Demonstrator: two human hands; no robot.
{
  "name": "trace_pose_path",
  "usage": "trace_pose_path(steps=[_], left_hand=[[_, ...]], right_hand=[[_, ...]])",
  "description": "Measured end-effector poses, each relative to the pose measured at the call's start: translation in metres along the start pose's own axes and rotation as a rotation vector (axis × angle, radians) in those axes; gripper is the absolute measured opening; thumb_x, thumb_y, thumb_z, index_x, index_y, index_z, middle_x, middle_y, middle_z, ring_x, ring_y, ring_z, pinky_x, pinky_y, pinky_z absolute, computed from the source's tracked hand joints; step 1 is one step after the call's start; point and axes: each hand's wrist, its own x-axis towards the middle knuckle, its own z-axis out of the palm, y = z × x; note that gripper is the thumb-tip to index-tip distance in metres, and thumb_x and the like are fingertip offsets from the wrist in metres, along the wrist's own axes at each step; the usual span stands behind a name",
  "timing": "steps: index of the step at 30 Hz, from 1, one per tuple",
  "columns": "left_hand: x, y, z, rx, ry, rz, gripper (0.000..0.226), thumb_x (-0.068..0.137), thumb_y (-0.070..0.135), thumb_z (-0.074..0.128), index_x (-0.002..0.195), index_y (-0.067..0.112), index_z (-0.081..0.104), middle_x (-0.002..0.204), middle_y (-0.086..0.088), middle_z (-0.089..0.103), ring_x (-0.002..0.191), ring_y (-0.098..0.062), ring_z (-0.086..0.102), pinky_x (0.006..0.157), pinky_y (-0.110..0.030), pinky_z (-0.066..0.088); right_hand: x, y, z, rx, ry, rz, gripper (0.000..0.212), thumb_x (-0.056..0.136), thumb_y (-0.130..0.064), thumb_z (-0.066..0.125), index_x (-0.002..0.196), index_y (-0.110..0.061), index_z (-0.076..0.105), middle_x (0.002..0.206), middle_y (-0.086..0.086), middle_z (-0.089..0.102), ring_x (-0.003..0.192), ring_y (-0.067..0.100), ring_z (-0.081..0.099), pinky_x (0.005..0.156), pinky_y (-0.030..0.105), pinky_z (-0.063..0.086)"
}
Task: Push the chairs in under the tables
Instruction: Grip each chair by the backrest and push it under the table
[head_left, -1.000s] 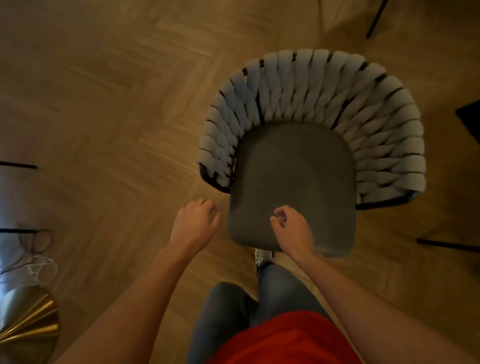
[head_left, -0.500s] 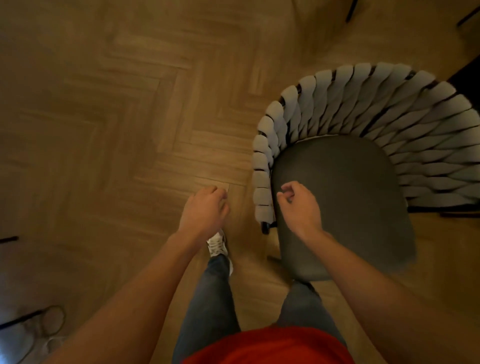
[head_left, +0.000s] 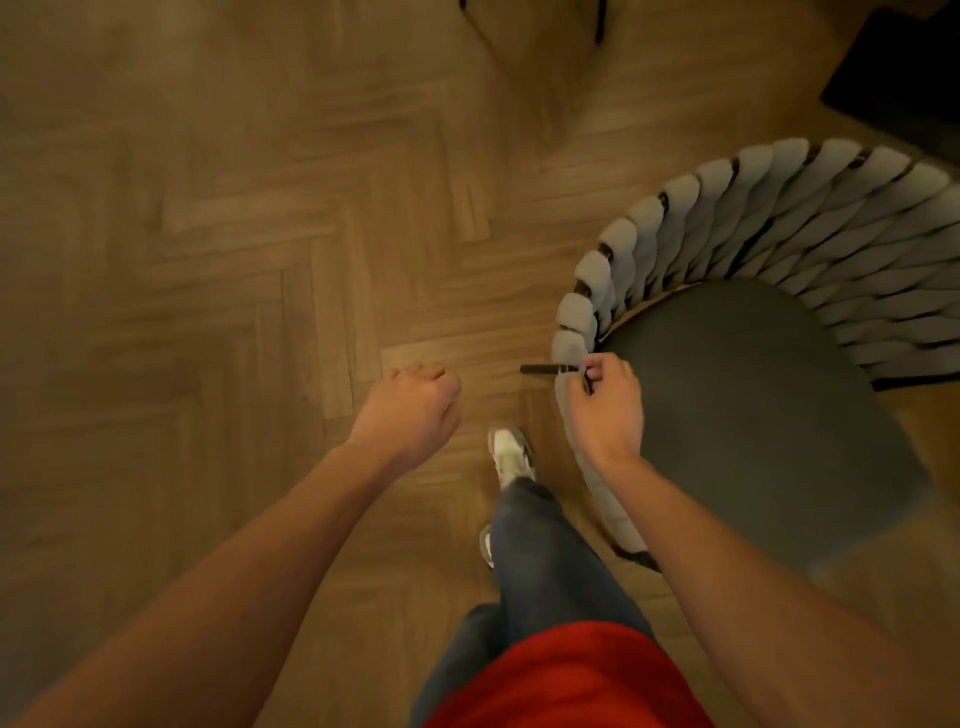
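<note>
Since a second ago the chair (head_left: 753, 395) has slid right; right hand (head_left: 605, 402) pinches its armrest (steering it), left hand (head_left: 413, 410) clenched, empty.

Probably a dining room or café, herringbone wood floor (head_left: 270, 249), woven-back upholstered chair (head_left: 753, 374), dim warm light

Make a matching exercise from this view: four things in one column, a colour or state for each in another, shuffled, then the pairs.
Things:
1. left hand
2. chair seat
3. chair back
4. shoe

Descriptions:
A. white, on the wood floor
B. dark grey, smooth
C. loosely curled, over bare floor, touching nothing
D. woven of pale grey straps

Pairs: 1-C, 2-B, 3-D, 4-A
</note>
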Motion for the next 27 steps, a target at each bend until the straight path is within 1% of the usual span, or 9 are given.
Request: trace_pose_path(steps=[2, 5, 8, 12, 18, 20, 23, 25, 27], left_hand=[[0.043, -0.005, -0.014, 0.075, -0.036, 0.118, 0.025, 0.097, 0.032, 0.046, 0.106, 0.016, 0.063, 0.109, -0.004, 0.063, 0.107, -0.027, 0.057, 0.088, -0.038, 0.040], [0.109, -0.007, -0.039, 0.160, -0.071, 0.290, 0.026, 0.098, 0.033, 0.043, 0.109, 0.017, 0.061, 0.112, -0.002, 0.061, 0.110, -0.025, 0.054, 0.090, -0.037, 0.038], [0.170, -0.002, -0.066, 0.233, -0.137, 0.445, 0.027, 0.099, 0.032, 0.041, 0.114, 0.018, 0.059, 0.116, -0.002, 0.059, 0.114, -0.023, 0.050, 0.093, -0.035, 0.035], [0.241, 0.013, -0.100, 0.302, -0.193, 0.639, 0.027, 0.101, 0.030, 0.040, 0.115, 0.017, 0.058, 0.116, -0.002, 0.057, 0.114, -0.023, 0.049, 0.093, -0.036, 0.034], [0.340, 0.044, -0.119, 0.447, -0.258, 0.997, 0.027, 0.099, 0.030, 0.042, 0.116, 0.017, 0.059, 0.118, -0.004, 0.056, 0.114, -0.023, 0.049, 0.092, -0.037, 0.036], [0.371, 0.056, -0.117, 0.503, -0.258, 1.141, 0.028, 0.098, 0.029, 0.046, 0.117, 0.014, 0.059, 0.124, -0.007, 0.053, 0.117, -0.025, 0.048, 0.095, -0.038, 0.038], [0.411, 0.077, -0.108, 0.613, -0.237, 1.415, 0.031, 0.095, 0.032, 0.052, 0.119, 0.013, 0.057, 0.131, -0.011, 0.051, 0.118, -0.028, 0.048, 0.094, -0.041, 0.041], [0.436, 0.093, -0.103, 0.682, -0.213, 1.577, 0.039, 0.094, 0.037, 0.053, 0.125, 0.014, 0.054, 0.136, -0.013, 0.049, 0.121, -0.029, 0.048, 0.098, -0.043, 0.043], [0.455, 0.109, -0.101, 0.717, -0.216, 1.716, 0.049, 0.093, 0.044, 0.053, 0.132, 0.014, 0.049, 0.141, -0.014, 0.047, 0.128, -0.031, 0.045, 0.105, -0.045, 0.040]], right_hand=[[0.024, -0.013, 0.007, 0.050, 0.070, 0.099, 0.031, 0.097, -0.029, 0.057, 0.125, -0.016, 0.054, 0.125, 0.004, 0.053, 0.114, 0.025, 0.051, 0.088, 0.045, 0.050], [0.064, -0.033, 0.018, 0.159, 0.124, 0.254, 0.045, 0.099, -0.035, 0.056, 0.137, -0.015, 0.045, 0.140, 0.007, 0.045, 0.126, 0.029, 0.045, 0.091, 0.045, 0.047], [0.103, -0.052, 0.017, 0.248, 0.185, 0.393, 0.055, 0.099, -0.040, 0.054, 0.145, -0.014, 0.039, 0.146, 0.009, 0.041, 0.129, 0.031, 0.045, 0.090, 0.044, 0.045], [0.140, -0.069, 0.005, 0.293, 0.264, 0.497, 0.058, 0.099, -0.043, 0.053, 0.147, -0.013, 0.036, 0.146, 0.010, 0.041, 0.126, 0.030, 0.047, 0.091, 0.045, 0.048], [0.162, -0.085, -0.003, 0.442, 0.429, 0.669, 0.056, 0.099, -0.044, 0.052, 0.145, -0.017, 0.038, 0.144, 0.005, 0.044, 0.128, 0.025, 0.047, 0.101, 0.046, 0.047], [0.163, -0.090, 0.002, 0.456, 0.487, 0.720, 0.053, 0.098, -0.043, 0.053, 0.144, -0.019, 0.040, 0.142, 0.003, 0.046, 0.128, 0.023, 0.047, 0.102, 0.047, 0.047], [0.163, -0.100, 0.014, 0.456, 0.588, 0.848, 0.051, 0.098, -0.042, 0.053, 0.143, -0.018, 0.043, 0.139, 0.002, 0.049, 0.129, 0.021, 0.045, 0.104, 0.047, 0.045], [0.164, -0.111, 0.026, 0.420, 0.631, 0.926, 0.050, 0.099, -0.043, 0.051, 0.141, -0.017, 0.046, 0.136, 0.002, 0.051, 0.127, 0.022, 0.045, 0.103, 0.048, 0.044], [0.167, -0.125, 0.039, 0.385, 0.646, 0.987, 0.048, 0.099, -0.044, 0.050, 0.138, -0.017, 0.049, 0.132, 0.003, 0.053, 0.125, 0.022, 0.047, 0.104, 0.046, 0.042]])
